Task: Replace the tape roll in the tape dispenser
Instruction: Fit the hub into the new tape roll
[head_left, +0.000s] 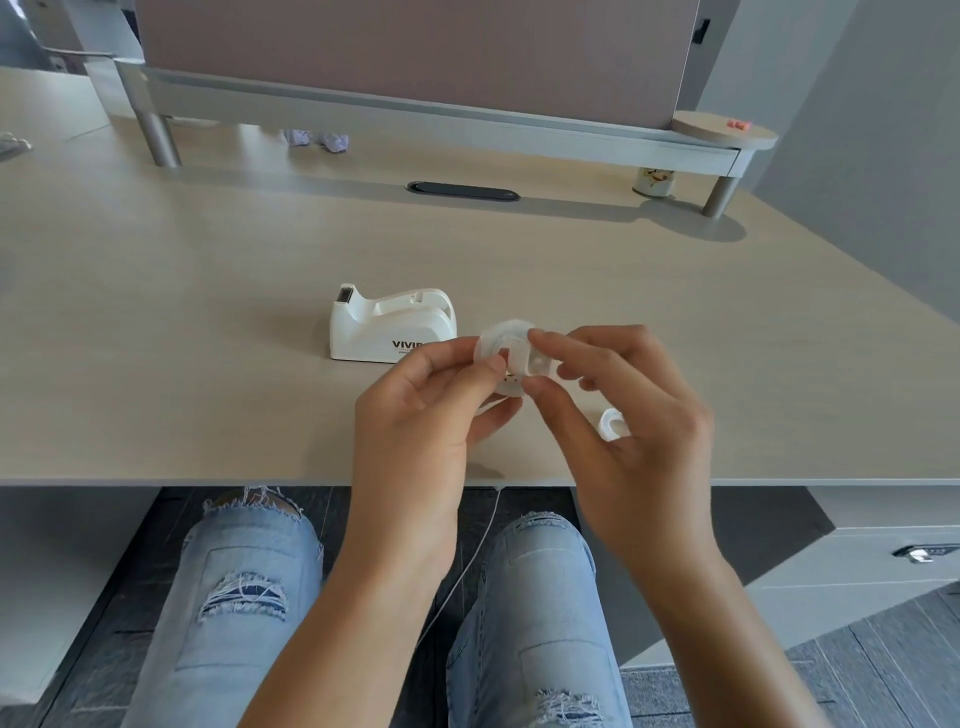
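Observation:
A white tape dispenser (387, 325) stands on the desk, its roll cradle bare and its cutter end pointing left. Just to its right I hold a clear tape roll (498, 340) above the desk. My left hand (421, 410) pinches the roll's left rim between thumb and fingers. My right hand (618, 415) pinches a white plastic hub (522, 358) sitting at the roll's centre hole. A small white ring (610, 423), like a bare tape core, lies on the desk behind my right hand, partly hidden.
A raised grey monitor shelf (467, 130) spans the back of the desk, with a dark cable slot (462, 190) in front of it and a small patterned cup (653, 182) under its right end. The desk's front edge (208, 480) runs just above my knees.

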